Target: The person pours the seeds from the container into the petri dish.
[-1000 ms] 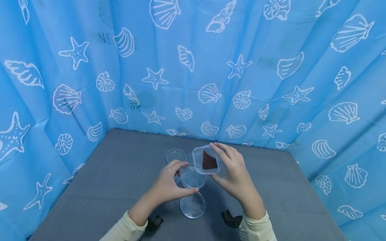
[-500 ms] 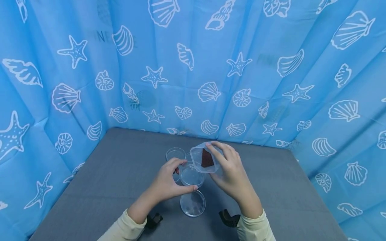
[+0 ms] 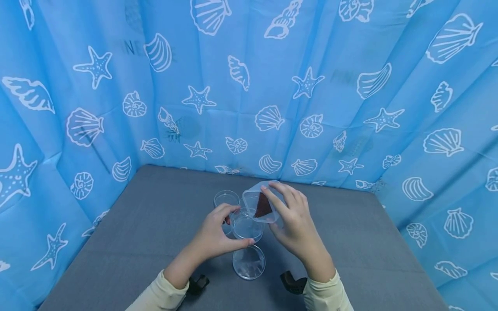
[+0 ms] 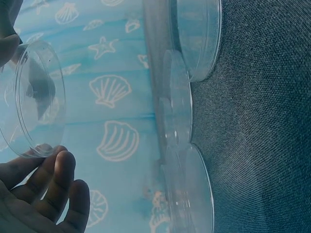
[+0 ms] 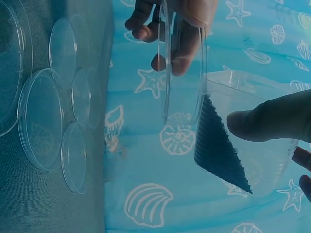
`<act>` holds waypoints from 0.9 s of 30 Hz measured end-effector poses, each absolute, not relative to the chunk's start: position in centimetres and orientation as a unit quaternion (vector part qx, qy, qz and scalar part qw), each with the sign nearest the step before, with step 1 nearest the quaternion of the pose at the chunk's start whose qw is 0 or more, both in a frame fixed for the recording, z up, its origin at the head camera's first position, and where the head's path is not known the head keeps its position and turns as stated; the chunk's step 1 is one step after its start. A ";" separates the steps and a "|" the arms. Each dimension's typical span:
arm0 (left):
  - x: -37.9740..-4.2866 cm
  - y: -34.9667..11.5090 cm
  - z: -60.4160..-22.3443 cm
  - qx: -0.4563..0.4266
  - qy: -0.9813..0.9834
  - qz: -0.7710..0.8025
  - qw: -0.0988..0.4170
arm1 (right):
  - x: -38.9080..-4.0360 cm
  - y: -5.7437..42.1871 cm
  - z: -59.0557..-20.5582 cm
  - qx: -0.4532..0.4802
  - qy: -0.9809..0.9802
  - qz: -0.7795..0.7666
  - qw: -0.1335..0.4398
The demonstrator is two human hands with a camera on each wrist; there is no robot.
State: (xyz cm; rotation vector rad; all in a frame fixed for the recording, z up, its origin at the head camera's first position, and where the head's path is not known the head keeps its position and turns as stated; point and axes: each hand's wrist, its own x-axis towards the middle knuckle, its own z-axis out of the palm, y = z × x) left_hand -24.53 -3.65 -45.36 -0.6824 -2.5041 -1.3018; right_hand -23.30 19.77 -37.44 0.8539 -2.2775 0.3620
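Between thumb and fingers, my left hand (image 3: 214,231) holds a clear petri dish (image 3: 247,228) raised above the table. My right hand (image 3: 295,218) grips a clear, squarish plastic container (image 3: 250,196) by its sides. Dark brown granules (image 3: 263,206) lie in it, heaped to a slope. The container is tilted left, its lower left corner over the dish. In the right wrist view, the granules (image 5: 216,150) reach up to the container's rim beside the dish (image 5: 165,82). Whether any grains are falling, I cannot tell. The left wrist view shows fingertips (image 4: 63,167) under the dish's edge.
Several clear petri dishes rest on the grey table (image 3: 155,216): one near dish (image 3: 249,263) below the held one, a far dish (image 3: 227,198), others partly hidden by the hands. Black pieces (image 3: 293,284) sit at the wrists. A blue shell-patterned curtain (image 3: 241,121) surrounds the table.
My right hand has tipped the container further left and moved it slightly left over the dish. The granules have slid toward its lower left corner. The left hand has barely shifted.
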 end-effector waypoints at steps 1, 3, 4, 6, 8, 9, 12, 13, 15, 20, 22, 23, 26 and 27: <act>-24.5 -3.7 -45.4 -0.234 -0.856 -0.446 0.119 | -23.3 19.7 -37.5 0.327 -0.874 0.136 0.334; -24.5 -3.7 -45.4 -0.232 -0.856 -0.447 0.119 | -23.3 19.7 -37.5 0.327 -0.875 0.132 0.333; -24.5 -3.7 -45.4 -0.231 -0.857 -0.445 0.118 | -23.3 19.6 -37.6 0.326 -0.875 0.131 0.333; -24.5 -3.7 -45.3 -0.228 -0.859 -0.443 0.116 | -23.3 19.6 -37.6 0.325 -0.876 0.128 0.334; -24.5 -3.7 -45.3 -0.227 -0.860 -0.443 0.113 | -23.3 19.5 -37.7 0.325 -0.875 0.128 0.335; -24.5 -3.7 -45.3 -0.226 -0.860 -0.443 0.112 | -23.3 19.4 -37.7 0.325 -0.875 0.128 0.335; -24.4 -3.7 -45.2 -0.226 -0.860 -0.444 0.110 | -23.3 19.3 -37.8 0.327 -0.875 0.130 0.332; -24.4 -3.7 -45.2 -0.227 -0.860 -0.444 0.110 | -23.3 19.2 -37.8 0.328 -0.875 0.130 0.331; -24.4 -3.7 -45.2 -0.226 -0.860 -0.445 0.110 | -23.2 19.1 -37.9 0.329 -0.876 0.129 0.327; -24.4 -3.8 -45.1 -0.226 -0.858 -0.447 0.113 | -23.1 18.8 -38.0 0.332 -0.875 0.127 0.329; -24.5 -3.8 -45.1 -0.224 -0.860 -0.445 0.113 | -23.1 18.7 -38.0 0.333 -0.874 0.127 0.331; -24.5 -3.8 -45.1 -0.225 -0.860 -0.445 0.113 | -23.1 18.7 -38.0 0.334 -0.873 0.128 0.332; -24.5 -3.9 -45.1 -0.226 -0.858 -0.446 0.114 | -23.2 18.6 -38.1 0.335 -0.873 0.128 0.331; -24.4 -3.9 -45.0 -0.226 -0.859 -0.446 0.114 | -23.2 18.5 -38.1 0.335 -0.873 0.128 0.331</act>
